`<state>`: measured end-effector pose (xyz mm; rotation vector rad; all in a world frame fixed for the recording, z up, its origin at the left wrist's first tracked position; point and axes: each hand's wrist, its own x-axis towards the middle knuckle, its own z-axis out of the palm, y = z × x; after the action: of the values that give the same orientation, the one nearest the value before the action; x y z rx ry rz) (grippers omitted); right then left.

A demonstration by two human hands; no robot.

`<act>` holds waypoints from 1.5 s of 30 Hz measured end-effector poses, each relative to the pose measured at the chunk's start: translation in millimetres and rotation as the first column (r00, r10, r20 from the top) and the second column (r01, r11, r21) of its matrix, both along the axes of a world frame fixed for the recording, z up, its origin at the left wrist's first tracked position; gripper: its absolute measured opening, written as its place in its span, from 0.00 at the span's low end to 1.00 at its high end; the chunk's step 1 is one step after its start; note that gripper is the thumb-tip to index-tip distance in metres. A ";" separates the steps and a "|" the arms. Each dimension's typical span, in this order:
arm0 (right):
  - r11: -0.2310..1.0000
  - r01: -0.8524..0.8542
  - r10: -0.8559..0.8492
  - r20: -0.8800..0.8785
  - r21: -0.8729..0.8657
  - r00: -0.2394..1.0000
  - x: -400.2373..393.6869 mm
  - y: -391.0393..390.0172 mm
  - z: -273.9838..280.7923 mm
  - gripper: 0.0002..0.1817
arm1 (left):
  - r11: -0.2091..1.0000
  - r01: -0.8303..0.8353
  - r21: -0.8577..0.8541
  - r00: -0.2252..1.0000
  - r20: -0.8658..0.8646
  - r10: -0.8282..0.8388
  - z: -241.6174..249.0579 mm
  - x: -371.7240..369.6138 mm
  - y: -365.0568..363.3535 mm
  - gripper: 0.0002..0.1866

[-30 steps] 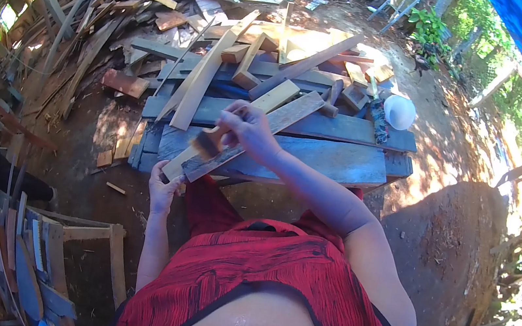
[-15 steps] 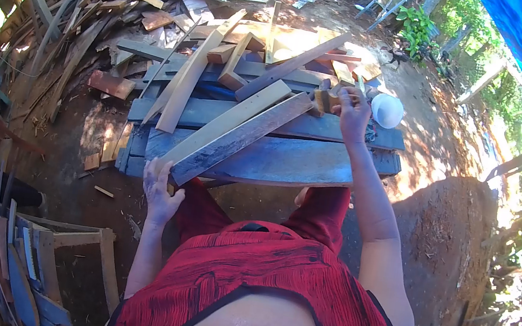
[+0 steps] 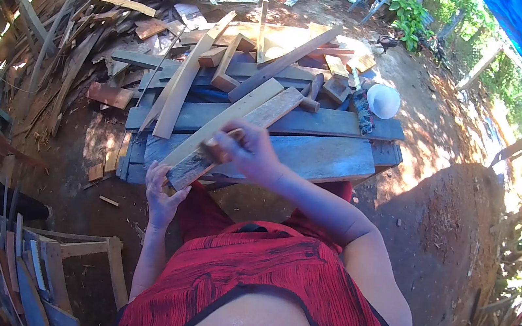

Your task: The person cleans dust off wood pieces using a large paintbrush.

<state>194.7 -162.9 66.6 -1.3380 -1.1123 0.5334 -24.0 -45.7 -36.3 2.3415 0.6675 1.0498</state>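
My left hand [image 3: 161,193] grips the near end of the long plank, with the thumb on one side and the fingers on the other. This weathered plank [image 3: 275,113] lies slantwise across the bench boards, beside a paler plank [image 3: 232,108]. My right hand [image 3: 252,154] is closed around a small brown wooden block [image 3: 212,151] and holds it against the upper face of the weathered plank, close to my left hand. The block's underside is hidden.
Grey boards [image 3: 314,160] form the bench before me. A white bucket [image 3: 384,102] and a dark-handled brush-like tool [image 3: 362,112] are at its right. Offcuts lie at the back, and a scrap wood pile [image 3: 86,41] rises at left. A wooden frame [image 3: 112,265] stands at lower left.
My right hand has come from the bench's far right to the plank's near part, bringing the brown wooden block with it. My left hand stays at the plank's near end.
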 end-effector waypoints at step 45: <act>0.925 -0.334 0.380 -0.460 0.181 0.803 -48.4 36.8 46.4 0.10 | 0.688 0.297 -0.662 0.930 0.364 -0.051 48.7 -19.4 12.6 0.30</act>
<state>146.3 -126.1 113.0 -0.8361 -0.9468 1.0274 -43.4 -33.1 12.4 1.4788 0.5666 0.8453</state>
